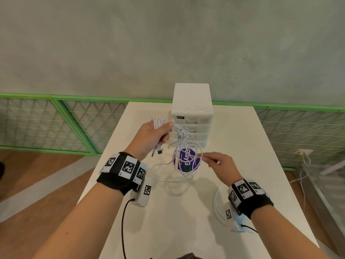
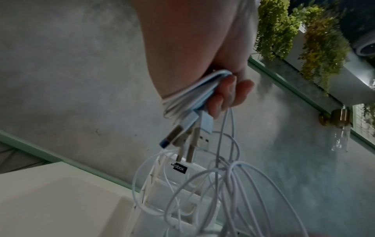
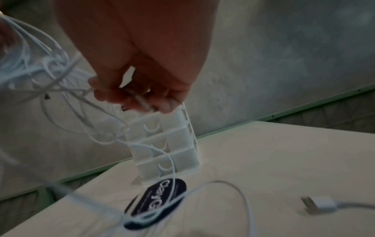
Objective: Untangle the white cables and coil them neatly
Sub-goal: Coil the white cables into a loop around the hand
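Observation:
My left hand point(image 1: 158, 132) is raised over the table and grips a folded bundle of white cables point(image 1: 158, 122), seen close up as the bundle point(image 2: 186, 97) in the left wrist view. USB plugs point(image 1: 157, 151) hang below the fist, and these plugs point(image 2: 188, 136) dangle in a cluster. Tangled loops point(image 1: 183, 146) droop from the bundle toward the table. My right hand point(image 1: 211, 159) pinches one strand with a small connector point(image 3: 143, 102) at the loops' right side. More loose cable point(image 1: 168, 176) lies on the table.
A white drawer box point(image 1: 192, 101) stands at the table's far edge, right behind the cables. A round purple sticker point(image 1: 186, 161) lies under the loops. Another white cable point(image 1: 217, 202) with a USB plug point(image 3: 318, 205) lies on the white table point(image 1: 252, 146) to the right.

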### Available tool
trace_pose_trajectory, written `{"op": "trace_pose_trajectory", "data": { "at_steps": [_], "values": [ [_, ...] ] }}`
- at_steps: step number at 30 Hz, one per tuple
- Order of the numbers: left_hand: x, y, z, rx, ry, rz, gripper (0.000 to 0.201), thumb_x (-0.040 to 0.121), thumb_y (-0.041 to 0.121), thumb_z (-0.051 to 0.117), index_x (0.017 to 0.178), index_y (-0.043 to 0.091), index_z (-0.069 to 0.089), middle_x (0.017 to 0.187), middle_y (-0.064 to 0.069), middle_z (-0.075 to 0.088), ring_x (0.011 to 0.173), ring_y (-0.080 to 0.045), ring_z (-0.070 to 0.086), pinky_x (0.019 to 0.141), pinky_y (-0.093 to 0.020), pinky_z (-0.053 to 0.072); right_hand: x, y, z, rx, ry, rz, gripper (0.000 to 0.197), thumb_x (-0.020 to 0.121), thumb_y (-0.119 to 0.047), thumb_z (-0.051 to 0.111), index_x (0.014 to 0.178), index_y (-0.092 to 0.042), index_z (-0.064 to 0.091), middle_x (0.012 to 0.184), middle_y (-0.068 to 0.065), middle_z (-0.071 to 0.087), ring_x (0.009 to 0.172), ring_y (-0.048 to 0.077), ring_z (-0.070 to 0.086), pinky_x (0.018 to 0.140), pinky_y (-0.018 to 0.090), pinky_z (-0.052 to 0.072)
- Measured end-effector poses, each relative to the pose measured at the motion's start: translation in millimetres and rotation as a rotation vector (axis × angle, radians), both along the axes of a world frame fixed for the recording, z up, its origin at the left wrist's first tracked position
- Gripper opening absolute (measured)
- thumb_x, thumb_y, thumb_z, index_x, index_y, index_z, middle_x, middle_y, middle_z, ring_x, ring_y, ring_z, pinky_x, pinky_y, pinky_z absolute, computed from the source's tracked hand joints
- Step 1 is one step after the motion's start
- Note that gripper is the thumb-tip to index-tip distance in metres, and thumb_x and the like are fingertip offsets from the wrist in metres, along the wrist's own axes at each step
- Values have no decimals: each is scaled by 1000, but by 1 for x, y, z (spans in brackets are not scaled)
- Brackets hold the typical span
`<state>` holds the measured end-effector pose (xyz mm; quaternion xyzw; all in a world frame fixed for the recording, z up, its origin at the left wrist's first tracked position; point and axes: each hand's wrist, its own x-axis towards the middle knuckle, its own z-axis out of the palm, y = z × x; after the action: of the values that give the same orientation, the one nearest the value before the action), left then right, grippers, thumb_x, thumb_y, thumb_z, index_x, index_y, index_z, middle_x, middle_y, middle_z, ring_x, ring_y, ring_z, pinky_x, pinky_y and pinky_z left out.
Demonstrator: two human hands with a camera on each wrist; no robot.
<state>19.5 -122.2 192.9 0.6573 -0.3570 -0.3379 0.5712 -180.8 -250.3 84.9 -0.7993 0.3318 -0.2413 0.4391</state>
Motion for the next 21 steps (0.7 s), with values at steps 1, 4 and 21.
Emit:
{"op": "trace_pose_trajectory", "data": {
  "at_steps": [1,4,21],
  "values": [
    [-2,0,-1,20,-8,-31,26,93,30,59,74,12,59,50,0,50,39,-10,33,42,-19,26,4,-1,7,-63,-19,-5,18,89,-14,60,101,-20,72,72,-16,59,68,-7,54,67,7,36],
    [-7,-3,-1,46,-13,-93,25,93,27,59,74,11,58,49,0,51,38,-10,33,40,-18,26,17,-1,26,-108,-30,45,30,92,-5,51,114,-19,65,86,-7,58,82,1,54,75,4,38],
    [-17,-11,1,5,-53,-187,30,94,24,57,75,1,58,51,-3,54,38,-9,37,41,-15,32,30,8,35,10,123,41,13,85,-18,65,93,-14,74,81,-6,69,70,-3,58,64,1,39]
  ]
}}
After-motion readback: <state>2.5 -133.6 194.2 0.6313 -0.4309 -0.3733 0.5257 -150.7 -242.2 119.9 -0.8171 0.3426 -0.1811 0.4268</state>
